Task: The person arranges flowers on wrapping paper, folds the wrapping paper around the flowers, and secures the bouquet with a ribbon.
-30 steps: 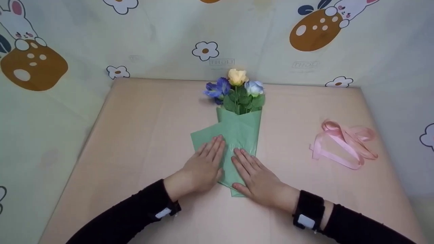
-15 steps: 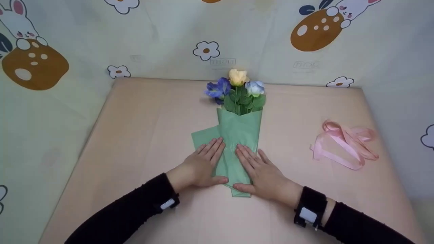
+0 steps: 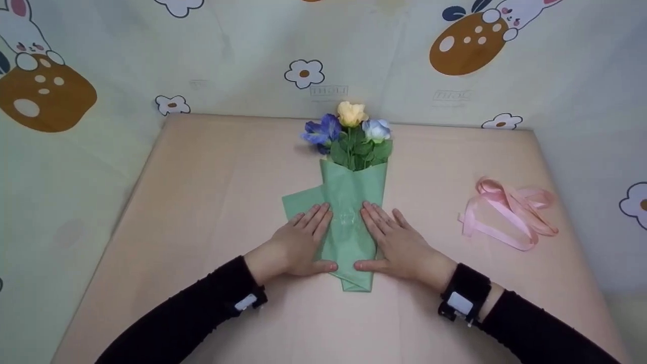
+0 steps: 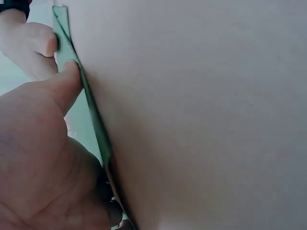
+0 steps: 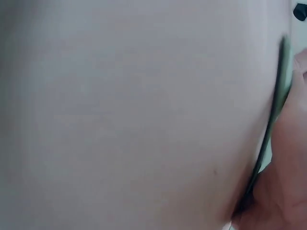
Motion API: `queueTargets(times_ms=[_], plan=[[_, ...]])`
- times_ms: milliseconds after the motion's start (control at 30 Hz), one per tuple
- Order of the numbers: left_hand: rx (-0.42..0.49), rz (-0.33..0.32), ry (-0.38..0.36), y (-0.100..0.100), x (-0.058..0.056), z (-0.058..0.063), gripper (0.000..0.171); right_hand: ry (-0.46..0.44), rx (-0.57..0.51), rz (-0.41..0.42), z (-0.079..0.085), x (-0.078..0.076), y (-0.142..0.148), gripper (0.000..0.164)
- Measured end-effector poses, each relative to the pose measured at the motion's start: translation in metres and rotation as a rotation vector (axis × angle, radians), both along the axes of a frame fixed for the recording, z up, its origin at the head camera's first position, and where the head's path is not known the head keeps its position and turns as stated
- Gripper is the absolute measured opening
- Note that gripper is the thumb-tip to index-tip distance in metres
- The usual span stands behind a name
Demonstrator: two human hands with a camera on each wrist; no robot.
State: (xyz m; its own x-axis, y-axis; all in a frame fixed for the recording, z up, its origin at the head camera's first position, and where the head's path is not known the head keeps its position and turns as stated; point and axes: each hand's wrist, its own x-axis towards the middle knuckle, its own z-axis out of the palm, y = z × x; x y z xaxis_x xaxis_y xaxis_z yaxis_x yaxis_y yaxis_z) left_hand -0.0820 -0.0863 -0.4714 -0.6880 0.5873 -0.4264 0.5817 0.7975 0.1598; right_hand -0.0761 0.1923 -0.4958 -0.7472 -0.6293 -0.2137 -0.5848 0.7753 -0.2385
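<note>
A bouquet lies on the table in the head view, wrapped in green paper (image 3: 351, 192). From its top stick out a cream rose (image 3: 352, 114), a purple-blue flower (image 3: 323, 130) and a pale blue flower (image 3: 376, 130), with green leaves below them. My left hand (image 3: 302, 247) rests with straight fingers on the left side of the paper, beside a flap that juts out left. On the right side my right hand (image 3: 402, 247) lies with its fingers straight and its thumb on the paper. In the left wrist view the left thumb (image 4: 72, 79) touches the paper's folded edge.
A loose pink ribbon (image 3: 508, 212) lies on the right part of the table (image 3: 212, 202). A patterned sheet (image 3: 242, 55) with printed bunnies and flowers hangs behind and beside the table.
My right hand has slid from the paper's middle toward its right edge, fingers spreading. My left thumb has come out onto the paper. The flap and wrap lie flatter.
</note>
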Motion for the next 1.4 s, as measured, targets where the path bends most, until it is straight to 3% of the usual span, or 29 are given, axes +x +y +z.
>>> queueTargets(times_ms=[167, 300, 400, 600, 933, 1133, 1400], plan=[[0.154, -0.006, 0.103, -0.007, -0.005, 0.009, 0.098, 0.125, -0.163, 0.012, 0.010, -0.007, 0.011, 0.086], [0.314, -0.026, 0.246, -0.011, -0.009, 0.017, 0.071, 0.236, -0.285, -0.077, 0.019, -0.016, 0.029, 0.048], [0.398, -0.033, 0.320, -0.012, -0.010, 0.023, 0.056, 0.254, -0.323, -0.157, 0.025, -0.025, 0.048, 0.034], [0.477, 0.016, 0.349, -0.014, -0.010, 0.036, 0.048, 0.259, -0.316, -0.349, 0.037, -0.043, 0.097, 0.034], [0.538, 0.113, 0.335, -0.011, -0.026, 0.044, 0.049, 0.161, -0.262, -0.680, 0.044, -0.063, 0.179, 0.060], [0.548, 0.122, 0.288, 0.001, -0.036, 0.046, 0.050, 0.106, -0.157, -0.750, 0.031, -0.059, 0.205, 0.076], [0.540, 0.116, 0.187, 0.009, -0.043, 0.052, 0.049, 0.113, -0.193, -0.826, 0.016, -0.059, 0.199, 0.047]])
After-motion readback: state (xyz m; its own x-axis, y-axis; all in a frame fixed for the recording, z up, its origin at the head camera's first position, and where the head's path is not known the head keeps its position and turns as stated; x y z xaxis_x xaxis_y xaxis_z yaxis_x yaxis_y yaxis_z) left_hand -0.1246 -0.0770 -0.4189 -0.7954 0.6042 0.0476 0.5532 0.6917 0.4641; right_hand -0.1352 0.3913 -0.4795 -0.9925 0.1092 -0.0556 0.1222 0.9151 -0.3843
